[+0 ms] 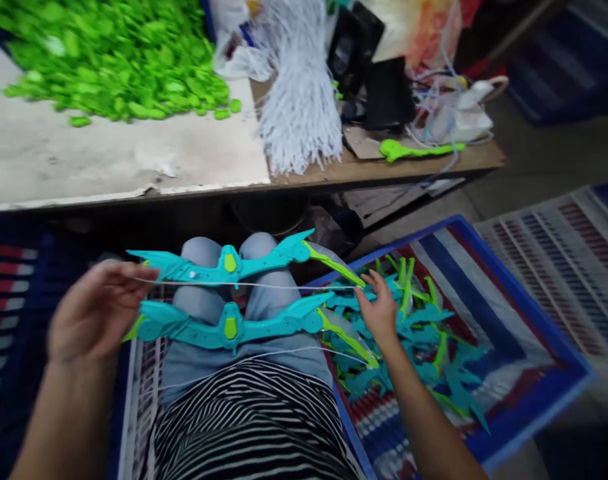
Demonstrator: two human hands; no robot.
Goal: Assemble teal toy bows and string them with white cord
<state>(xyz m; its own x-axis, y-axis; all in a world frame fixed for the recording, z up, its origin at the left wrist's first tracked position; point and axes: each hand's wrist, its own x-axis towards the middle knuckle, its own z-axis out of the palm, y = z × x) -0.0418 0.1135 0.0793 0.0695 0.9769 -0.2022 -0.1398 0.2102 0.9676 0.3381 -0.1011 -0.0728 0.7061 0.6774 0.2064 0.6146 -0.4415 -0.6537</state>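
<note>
Two turquoise toy bows with lime-green limb tips lie across my lap, one above the other. My left hand (101, 307) is closed at the left end of the upper toy bow (274, 259), with its fingertips on the limb and the white string (269, 285). Thumb and fingers of my right hand (379, 307) pinch the green tip at its other end, where the string meets it. Closer to my body rests the lower toy bow (269, 328), its own string hanging slack. My left hand hides part of both left ends.
A blue-rimmed crate (529, 407) at my right holds a pile of similar bows (424, 327). On the table are a heap of green plastic parts (134, 60), a bundle of white strings (301, 100), a green limb piece (419, 151) and a white power strip (471, 120).
</note>
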